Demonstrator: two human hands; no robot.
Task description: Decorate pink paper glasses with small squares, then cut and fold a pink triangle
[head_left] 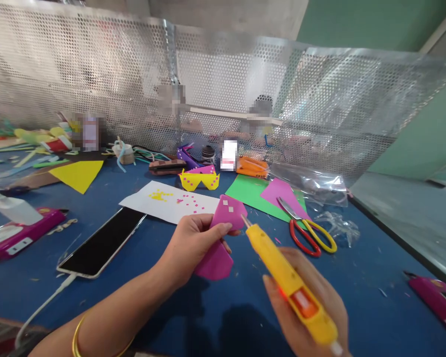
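My left hand [196, 243] pinches a magenta cut-out [227, 210] between thumb and fingers, above the blue table. Two small pale squares sit on its upper part, and its lower part hangs below my fingers. In my right hand [312, 297] is a yellow hot glue pen [282, 267], with a red glow at its side. Its metal tip points at the cut-out's right edge; whether they touch I cannot tell. Behind my left hand lies a white sheet [141, 200] with tiny yellow and pink squares. Yellow paper glasses [199, 180] dotted with pink squares stand beyond it.
Scissors [308, 230] with red and yellow handles lie at right, by green [245, 191] and pink sheets [282, 194]. A phone [104, 243] with a white cable lies left. Magenta devices [26, 233] sit near the side edges. A perforated metal screen [223, 74] closes off the back.
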